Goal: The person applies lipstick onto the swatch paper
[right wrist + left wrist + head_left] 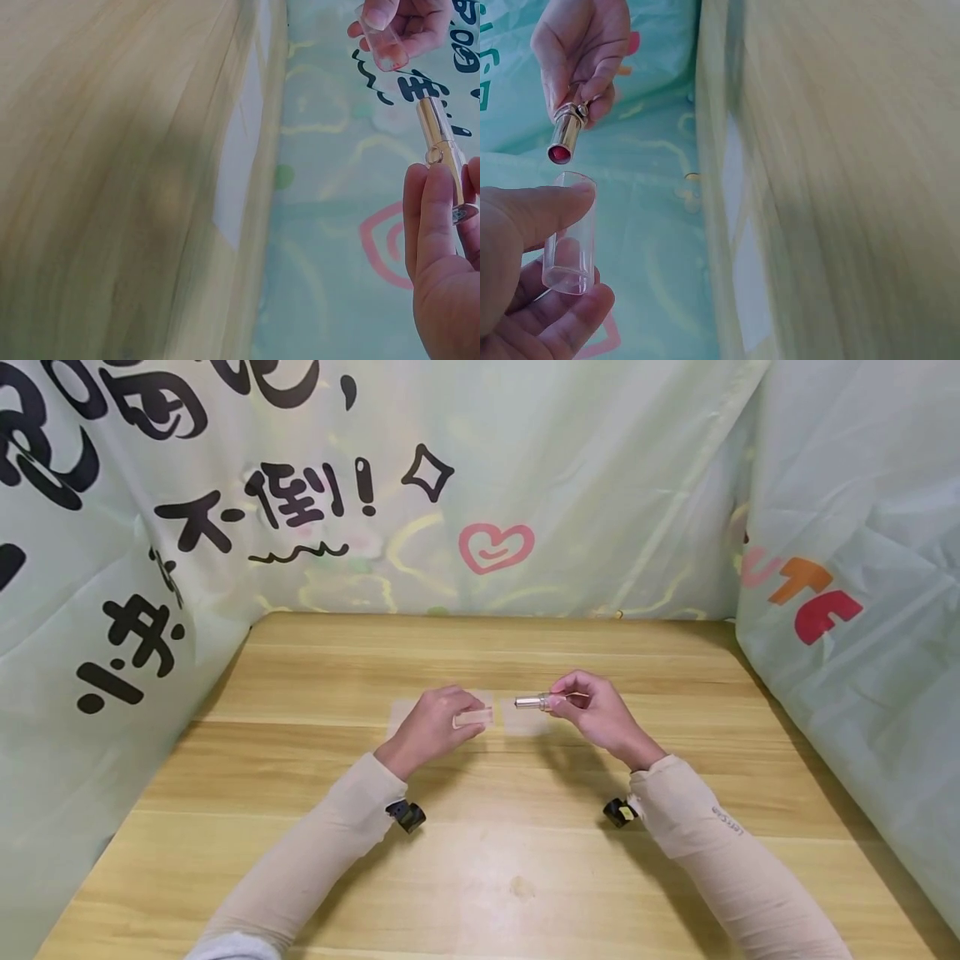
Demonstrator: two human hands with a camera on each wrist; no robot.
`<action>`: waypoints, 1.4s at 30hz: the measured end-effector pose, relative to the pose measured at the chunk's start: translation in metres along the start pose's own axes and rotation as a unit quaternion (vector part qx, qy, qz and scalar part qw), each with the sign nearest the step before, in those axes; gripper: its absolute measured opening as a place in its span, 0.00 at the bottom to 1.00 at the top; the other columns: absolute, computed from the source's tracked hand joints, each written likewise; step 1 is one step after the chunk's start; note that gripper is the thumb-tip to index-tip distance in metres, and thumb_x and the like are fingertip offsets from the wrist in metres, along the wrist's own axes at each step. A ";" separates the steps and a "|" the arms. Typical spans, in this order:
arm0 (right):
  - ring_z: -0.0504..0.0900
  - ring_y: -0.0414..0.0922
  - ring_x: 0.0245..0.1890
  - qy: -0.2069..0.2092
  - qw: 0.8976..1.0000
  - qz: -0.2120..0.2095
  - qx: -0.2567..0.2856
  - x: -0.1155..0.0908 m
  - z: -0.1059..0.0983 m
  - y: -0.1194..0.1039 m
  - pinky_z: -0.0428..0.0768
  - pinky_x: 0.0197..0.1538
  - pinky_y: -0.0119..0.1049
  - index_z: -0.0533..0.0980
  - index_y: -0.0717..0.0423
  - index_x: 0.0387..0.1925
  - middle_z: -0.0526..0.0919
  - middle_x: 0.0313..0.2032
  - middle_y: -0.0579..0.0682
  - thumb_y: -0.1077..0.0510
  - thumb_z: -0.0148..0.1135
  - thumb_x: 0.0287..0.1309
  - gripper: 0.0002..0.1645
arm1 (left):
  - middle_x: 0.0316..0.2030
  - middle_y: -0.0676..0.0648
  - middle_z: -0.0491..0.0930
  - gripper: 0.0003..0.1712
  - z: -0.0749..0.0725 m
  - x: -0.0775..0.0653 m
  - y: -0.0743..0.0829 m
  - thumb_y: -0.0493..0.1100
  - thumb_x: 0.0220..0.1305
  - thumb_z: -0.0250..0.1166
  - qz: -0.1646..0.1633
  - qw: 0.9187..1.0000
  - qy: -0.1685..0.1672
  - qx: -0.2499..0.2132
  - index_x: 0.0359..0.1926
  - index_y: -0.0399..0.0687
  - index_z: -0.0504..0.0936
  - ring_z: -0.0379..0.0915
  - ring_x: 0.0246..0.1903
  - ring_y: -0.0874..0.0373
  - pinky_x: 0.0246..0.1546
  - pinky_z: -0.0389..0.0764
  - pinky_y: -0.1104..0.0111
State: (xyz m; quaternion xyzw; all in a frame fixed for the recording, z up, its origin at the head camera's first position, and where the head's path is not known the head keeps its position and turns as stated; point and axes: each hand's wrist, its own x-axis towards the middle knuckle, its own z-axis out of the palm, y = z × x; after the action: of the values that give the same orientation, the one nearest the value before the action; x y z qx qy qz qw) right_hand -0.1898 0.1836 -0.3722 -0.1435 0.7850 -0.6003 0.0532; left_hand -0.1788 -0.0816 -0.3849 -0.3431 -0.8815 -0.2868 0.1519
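Note:
Between thumb and fingers my left hand (433, 724) holds a clear plastic cap (474, 717), a see-through tube with its open end towards the other hand. My right hand (600, 717) pinches a shiny gold lipstick tube (531, 702) near its rear end. In the left wrist view the lipstick (566, 136) shows a dark red tip inside its metal collar, facing the cap (571, 266). A small ring stands on the barrel of the lipstick (436, 124) in the right wrist view. A short gap separates the cap and the lipstick, both held above the table.
Two pale rectangular patches lie on the wooden table (510, 827) under the hands, the right patch (522, 721) below the lipstick. A printed fabric curtain (600, 485) hangs behind and at both sides. Small black cameras (408, 817) sit at the wrists.

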 end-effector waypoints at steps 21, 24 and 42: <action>0.82 0.60 0.41 0.005 1.000 0.023 0.009 -0.007 0.004 0.006 0.82 0.48 0.45 0.73 0.70 0.42 0.80 0.40 0.61 0.68 0.61 0.62 0.09 | 0.40 0.48 0.82 0.11 0.009 -0.015 -0.003 0.39 0.56 0.73 -0.054 0.994 -0.092 0.009 0.40 0.43 0.85 0.78 0.42 0.54 0.47 0.79 0.63; 0.81 0.62 0.42 0.004 1.000 0.028 0.007 -0.008 0.005 0.006 0.82 0.47 0.45 0.73 0.70 0.42 0.80 0.40 0.61 0.67 0.62 0.62 0.10 | 0.39 0.48 0.81 0.11 0.010 -0.016 -0.003 0.40 0.56 0.73 -0.061 0.992 -0.108 0.016 0.40 0.44 0.86 0.77 0.41 0.53 0.47 0.79 0.63; 0.83 0.55 0.40 0.010 1.000 0.023 0.016 -0.008 0.005 0.003 0.82 0.47 0.44 0.73 0.70 0.41 0.80 0.40 0.61 0.68 0.61 0.61 0.09 | 0.32 0.51 0.78 0.09 0.011 -0.021 0.000 0.41 0.56 0.73 -0.085 0.979 -0.187 0.023 0.39 0.45 0.87 0.71 0.31 0.59 0.37 0.78 0.67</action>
State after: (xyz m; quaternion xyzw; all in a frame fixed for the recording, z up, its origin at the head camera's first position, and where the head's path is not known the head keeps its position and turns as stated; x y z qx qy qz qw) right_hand -0.1811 0.1817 -0.3777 -0.1190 0.7788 -0.6128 0.0614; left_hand -0.1649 -0.0856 -0.4034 -0.3110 -0.9266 -0.2090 -0.0322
